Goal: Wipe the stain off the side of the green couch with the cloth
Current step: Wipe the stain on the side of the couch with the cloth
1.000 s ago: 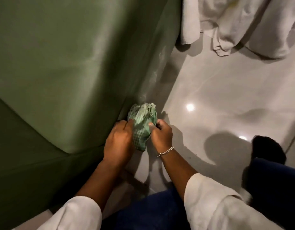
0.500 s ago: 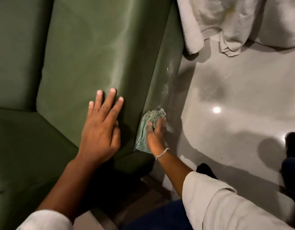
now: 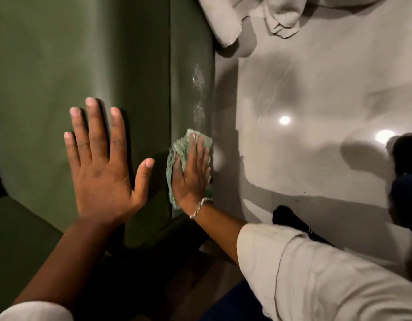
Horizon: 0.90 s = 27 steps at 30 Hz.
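Note:
The green couch (image 3: pixel 61 54) fills the left half of the head view. Its narrow side panel faces the floor and carries a whitish stain (image 3: pixel 198 93) in two smeared patches. A pale green checked cloth (image 3: pixel 180 147) lies flat against that panel just below the stain. My right hand (image 3: pixel 192 174), with a silver bracelet at the wrist, presses the cloth onto the panel, palm down and fingers stretched out. My left hand (image 3: pixel 103 163) rests flat on the top of the couch arm, fingers spread, holding nothing.
A glossy grey floor (image 3: pixel 316 100) runs along the couch side, with two bright light reflections. White fabric (image 3: pixel 258 12) hangs down at the top. A dark foot (image 3: pixel 290 218) and a blue trouser leg (image 3: pixel 406 195) sit at the right.
Both hands held the bunched cloth low by the couch a second ago. The left hand let go and moved onto the couch arm. The right hand now flattens the cloth against the side panel.

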### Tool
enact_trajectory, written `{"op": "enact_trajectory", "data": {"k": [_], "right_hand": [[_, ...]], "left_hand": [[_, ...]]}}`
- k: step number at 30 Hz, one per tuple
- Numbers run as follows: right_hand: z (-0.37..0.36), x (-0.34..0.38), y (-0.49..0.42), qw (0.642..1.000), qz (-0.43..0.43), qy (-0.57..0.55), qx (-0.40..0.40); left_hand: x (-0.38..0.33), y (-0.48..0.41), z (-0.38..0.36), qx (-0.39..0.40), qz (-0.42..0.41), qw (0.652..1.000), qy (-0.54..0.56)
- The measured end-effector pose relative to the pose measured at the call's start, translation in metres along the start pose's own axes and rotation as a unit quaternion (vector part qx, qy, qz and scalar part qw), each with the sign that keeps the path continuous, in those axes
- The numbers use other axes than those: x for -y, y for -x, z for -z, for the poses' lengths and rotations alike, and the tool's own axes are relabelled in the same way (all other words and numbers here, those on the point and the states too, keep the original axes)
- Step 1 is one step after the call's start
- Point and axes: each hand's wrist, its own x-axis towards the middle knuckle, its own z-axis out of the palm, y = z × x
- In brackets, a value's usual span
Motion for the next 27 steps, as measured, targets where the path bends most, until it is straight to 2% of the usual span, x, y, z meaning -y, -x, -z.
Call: {"op": "enact_trajectory", "data": {"k": [2, 6, 8, 12, 18, 24, 27], "right_hand": [[0.004, -0.003, -0.015, 1.0, 0.023, 0.018, -0.009], [0.006, -0.017, -0.001, 0.995, -0.092, -0.015, 0.022], [-0.002, -0.01, 0.016, 0.997, -0.078, -0.016, 0.018], [0.005, -0.005, -0.018, 1.0, 0.002, 0.027, 0.003], [-0.006, -0.012, 0.023, 0.993, -0.115, 0.025, 0.015], [0.006, -0.002, -0.024, 0.998, -0.07, 0.006, -0.005], [0.008, -0.013, 0.004, 0.992, -0.122, 0.008, 0.018]], "left_hand": [[0.001, -0.001, -0.003, -0.006, -0.007, 1.0, -0.01], [0.0, 0.001, -0.003, -0.005, -0.001, 1.0, -0.023], [0.001, 0.002, -0.003, -0.004, -0.001, 1.0, -0.031], [0.001, -0.001, -0.005, -0.001, -0.008, 0.999, -0.038], [0.0, -0.001, -0.004, 0.0, 0.002, 0.999, -0.042], [-0.004, -0.002, -0.002, 0.015, 0.005, 0.999, -0.044], [-0.004, -0.005, -0.001, 0.019, 0.011, 0.998, -0.051]]}}
